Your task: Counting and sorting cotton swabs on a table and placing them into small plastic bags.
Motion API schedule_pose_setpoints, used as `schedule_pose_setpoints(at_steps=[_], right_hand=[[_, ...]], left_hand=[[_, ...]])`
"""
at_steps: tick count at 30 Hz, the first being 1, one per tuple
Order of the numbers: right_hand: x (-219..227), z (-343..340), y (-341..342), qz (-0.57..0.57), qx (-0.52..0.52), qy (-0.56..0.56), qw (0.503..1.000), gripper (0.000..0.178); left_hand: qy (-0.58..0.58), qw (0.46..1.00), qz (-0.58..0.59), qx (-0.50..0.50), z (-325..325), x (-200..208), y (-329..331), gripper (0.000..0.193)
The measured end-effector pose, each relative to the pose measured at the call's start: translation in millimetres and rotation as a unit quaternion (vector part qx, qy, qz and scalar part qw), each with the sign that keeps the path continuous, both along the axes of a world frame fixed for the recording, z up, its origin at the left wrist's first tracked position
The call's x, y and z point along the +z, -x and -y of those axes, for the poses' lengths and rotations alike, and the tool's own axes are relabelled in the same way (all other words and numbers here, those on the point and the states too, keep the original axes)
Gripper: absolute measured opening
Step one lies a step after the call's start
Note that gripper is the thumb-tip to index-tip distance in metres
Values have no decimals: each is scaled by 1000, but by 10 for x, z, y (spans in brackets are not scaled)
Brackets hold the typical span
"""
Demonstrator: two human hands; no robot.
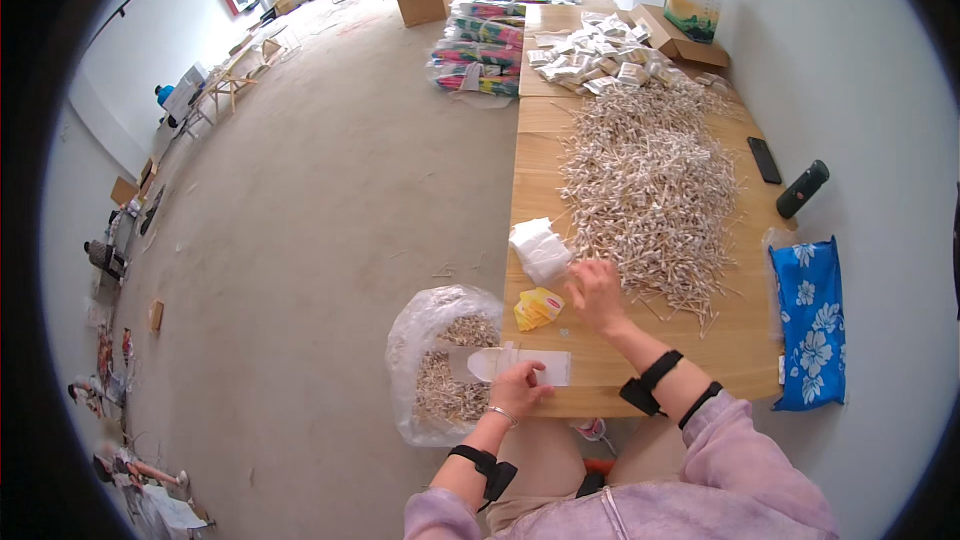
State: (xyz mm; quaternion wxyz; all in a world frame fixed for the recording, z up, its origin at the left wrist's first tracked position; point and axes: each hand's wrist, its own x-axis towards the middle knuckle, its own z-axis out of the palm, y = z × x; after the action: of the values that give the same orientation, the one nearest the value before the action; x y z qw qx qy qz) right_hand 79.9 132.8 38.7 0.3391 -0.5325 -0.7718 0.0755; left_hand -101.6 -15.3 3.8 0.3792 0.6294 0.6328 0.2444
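My left hand [516,390] is closed on a small clear plastic bag [556,369] at the table's left edge; the bag's rounded end sticks out past the edge. My right hand [597,296] is bent downward at the near left side of a big heap of cotton swabs [650,175]. Its fingers are curled, and anything between the fingertips is too small to make out. Beside it lies a stack of white plastic bags [541,249]. Several yellow cards [539,308] are fanned out on the wood between my two hands.
A clear sack [405,380] of loose swabs stands left of the table [540,155]. Filled packets [600,50] and a cardboard box [690,48] occupy the far end. Along the right side are a phone [764,160], a dark bottle [802,189] and a blue floral package [808,325].
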Motion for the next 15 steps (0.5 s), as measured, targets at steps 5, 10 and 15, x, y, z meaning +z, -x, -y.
schedule_pose_setpoints(at_steps=[5,10,15], right_hand=[[-319,705,-279,20,27,53,998,25],[-306,992,-636,-1,-14,78,997,34],[-295,890,-1374,4,-327,23,945,60]], left_hand=[[4,1000,-2,-7,-20,26,-44,40],[-22,1000,-16,3,-22,-42,-54,39],[33,999,8,33,-43,-73,-34,38]])
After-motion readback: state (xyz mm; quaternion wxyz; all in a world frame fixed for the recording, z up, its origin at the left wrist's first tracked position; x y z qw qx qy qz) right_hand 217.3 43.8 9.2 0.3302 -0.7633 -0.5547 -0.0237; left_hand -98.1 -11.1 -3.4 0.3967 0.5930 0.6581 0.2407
